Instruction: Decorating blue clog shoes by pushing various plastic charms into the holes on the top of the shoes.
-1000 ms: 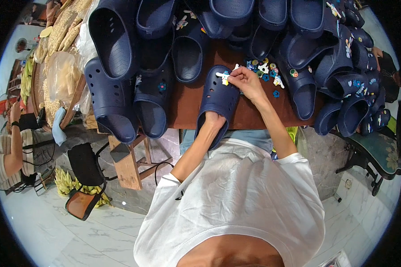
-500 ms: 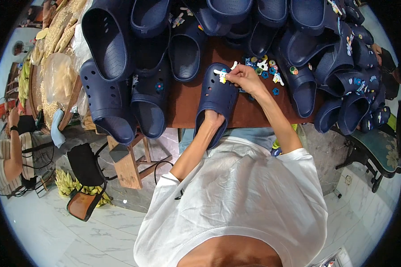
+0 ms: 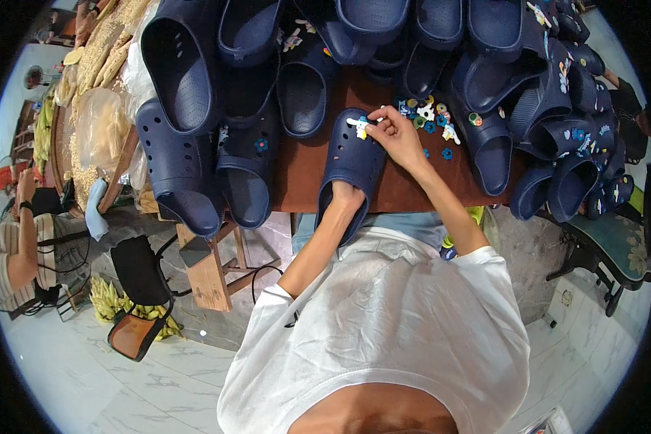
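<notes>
A navy clog [image 3: 354,153] lies in front of me with its holed toe pointing away. My left hand [image 3: 347,194] reaches into its foot opening, fingers hidden inside. At the toe, my right hand [image 3: 389,129] pinches a white shoe charm [image 3: 360,128] with touches of yellow and blue against the holes. The fingers cover part of the charm, so I cannot tell whether it sits in a hole. Just right of that hand, loose charms [image 3: 427,116] in white, blue and yellow are scattered on the brown tabletop [image 3: 405,192].
Navy clogs [image 3: 244,145] crowd the left and far side, and more clogs [image 3: 517,87] pile up at the right, some with charms. At far left another person's arm [image 3: 23,239] shows beside corn [image 3: 94,166]. A wooden stool [image 3: 208,267] stands below the table.
My right hand has drawn slightly closer over the charm on the toe. A second white piece near its fingertips is now mostly covered. The left hand stays inside the clog.
</notes>
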### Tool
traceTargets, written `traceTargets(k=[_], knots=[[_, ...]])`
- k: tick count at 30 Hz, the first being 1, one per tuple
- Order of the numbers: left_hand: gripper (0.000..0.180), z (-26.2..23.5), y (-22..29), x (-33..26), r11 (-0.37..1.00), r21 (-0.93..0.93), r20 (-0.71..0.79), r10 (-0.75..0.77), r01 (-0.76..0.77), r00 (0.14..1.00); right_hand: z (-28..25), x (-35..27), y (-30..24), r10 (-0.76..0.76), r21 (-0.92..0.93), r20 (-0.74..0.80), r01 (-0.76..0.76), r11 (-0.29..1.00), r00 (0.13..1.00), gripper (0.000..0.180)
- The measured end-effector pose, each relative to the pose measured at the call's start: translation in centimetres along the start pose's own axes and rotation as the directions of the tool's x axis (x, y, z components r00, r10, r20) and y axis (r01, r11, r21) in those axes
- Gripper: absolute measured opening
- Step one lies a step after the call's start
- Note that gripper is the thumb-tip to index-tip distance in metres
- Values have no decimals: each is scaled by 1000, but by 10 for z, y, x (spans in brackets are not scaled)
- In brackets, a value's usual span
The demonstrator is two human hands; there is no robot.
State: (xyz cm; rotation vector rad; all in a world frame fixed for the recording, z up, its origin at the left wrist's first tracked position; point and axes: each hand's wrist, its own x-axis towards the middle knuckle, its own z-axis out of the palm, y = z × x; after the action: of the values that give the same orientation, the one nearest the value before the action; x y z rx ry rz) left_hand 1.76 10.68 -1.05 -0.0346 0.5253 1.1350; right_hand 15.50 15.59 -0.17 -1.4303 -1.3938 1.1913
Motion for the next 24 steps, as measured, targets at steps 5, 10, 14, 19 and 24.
traceTargets(k=[5,10,14,19,24], knots=[[49,-3,0,0,1000,21,-88,6,-4,996,1,-11,-22,-289,-318,-50,259,912,956,26],[48,-9,0,5,1000,2,-20,-2,2,1000,0,-8,-22,-281,-297,-16,264,918,959,24],[49,-7,-1,6,1000,-2,-73,17,-17,997,1,-6,-17,-239,-281,-9,227,933,971,24],[49,-12,1,9,998,-65,42,-10,13,999,0,-4,-16,-246,-269,17,241,933,969,23],[46,-2,1,4,997,-72,-61,-15,10,998,-7,-3,-14,-234,-223,30,235,946,972,23]])
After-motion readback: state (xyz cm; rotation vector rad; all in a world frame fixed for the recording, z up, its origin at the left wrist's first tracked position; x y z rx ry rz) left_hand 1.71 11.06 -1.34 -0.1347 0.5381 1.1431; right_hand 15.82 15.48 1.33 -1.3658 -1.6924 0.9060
